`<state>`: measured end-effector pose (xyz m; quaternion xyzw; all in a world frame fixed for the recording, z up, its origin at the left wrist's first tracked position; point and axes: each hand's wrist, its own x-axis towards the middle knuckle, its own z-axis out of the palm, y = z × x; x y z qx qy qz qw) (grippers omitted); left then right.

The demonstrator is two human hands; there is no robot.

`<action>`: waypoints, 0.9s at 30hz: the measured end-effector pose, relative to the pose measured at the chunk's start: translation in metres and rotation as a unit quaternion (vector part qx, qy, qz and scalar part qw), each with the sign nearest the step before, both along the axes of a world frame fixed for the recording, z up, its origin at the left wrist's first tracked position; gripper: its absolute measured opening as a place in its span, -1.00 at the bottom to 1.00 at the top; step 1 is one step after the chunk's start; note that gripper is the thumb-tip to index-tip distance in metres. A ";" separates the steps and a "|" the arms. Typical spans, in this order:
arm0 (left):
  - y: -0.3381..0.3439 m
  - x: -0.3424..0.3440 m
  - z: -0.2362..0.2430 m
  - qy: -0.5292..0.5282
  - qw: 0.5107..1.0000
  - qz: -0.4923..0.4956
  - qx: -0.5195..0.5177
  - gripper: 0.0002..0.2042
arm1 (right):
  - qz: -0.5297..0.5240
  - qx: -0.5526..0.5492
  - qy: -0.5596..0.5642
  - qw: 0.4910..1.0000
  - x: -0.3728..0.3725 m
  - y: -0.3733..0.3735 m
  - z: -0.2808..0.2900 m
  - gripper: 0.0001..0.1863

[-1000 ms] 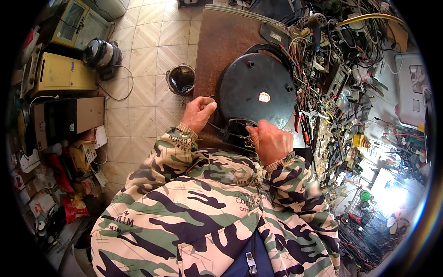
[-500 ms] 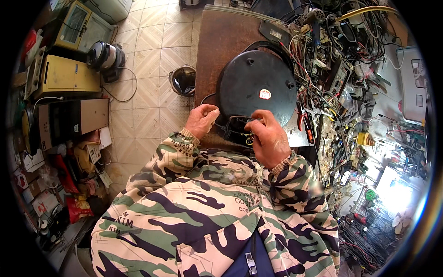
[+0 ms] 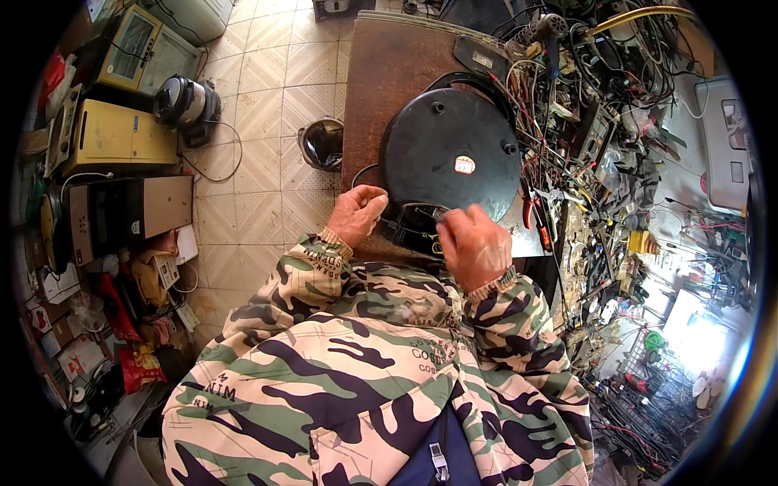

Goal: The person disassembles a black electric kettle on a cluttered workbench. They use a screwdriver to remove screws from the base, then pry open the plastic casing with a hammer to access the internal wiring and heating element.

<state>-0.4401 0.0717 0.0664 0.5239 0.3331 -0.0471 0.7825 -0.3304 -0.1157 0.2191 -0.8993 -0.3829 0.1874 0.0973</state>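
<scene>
Left hand (image 3: 355, 215), right hand (image 3: 476, 247) — one black appliance (image 3: 433, 166), two pegs (image 3: 438, 107)

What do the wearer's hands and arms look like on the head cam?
Left hand and right hand: both bare, no gloves. Arms covered by long, loose camouflage sleeves in beige, green and black, with some dark printed lettering. Gathered cuffs in the same pattern close around the wrists. No cables or devices visible on the arms.

A brown tabletop (image 3: 385, 69) is bearing a round black appliance (image 3: 429, 150); tangled cables (image 3: 644, 61) are lying to its right. The tiled floor (image 3: 261, 162) is holding a bin (image 3: 305, 151).
</scene>
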 end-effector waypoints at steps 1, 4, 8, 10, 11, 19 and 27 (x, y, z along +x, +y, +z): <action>0.000 0.000 0.001 0.002 1.000 -0.002 0.004 -0.70 | 0.000 0.083 -0.005 0.997 0.000 0.000 -0.004 -0.70; -0.001 0.000 0.004 0.002 1.000 -0.010 0.004 -0.70 | -0.036 0.135 0.014 0.990 -0.002 0.003 -0.006 -0.80; -0.003 0.000 0.006 0.002 1.000 -0.008 0.007 -0.70 | -0.024 0.072 -0.003 0.997 0.000 0.003 -0.007 -0.78; -0.003 0.001 0.007 -0.001 1.000 -0.018 0.009 -0.71 | 0.004 0.191 -0.047 0.980 0.003 0.002 -0.017 -0.83; -0.004 0.002 0.008 0.001 1.000 -0.017 0.012 -0.71 | -0.017 0.172 -0.036 0.984 0.001 0.004 -0.014 -0.84; -0.009 0.005 0.011 0.004 1.000 -0.018 0.003 -0.72 | -0.026 0.183 -0.032 0.982 0.002 0.001 -0.015 -0.84; -0.014 0.007 0.008 -0.005 1.000 -0.016 -0.020 -0.71 | 0.018 0.206 -0.032 0.978 0.007 -0.010 -0.023 -0.74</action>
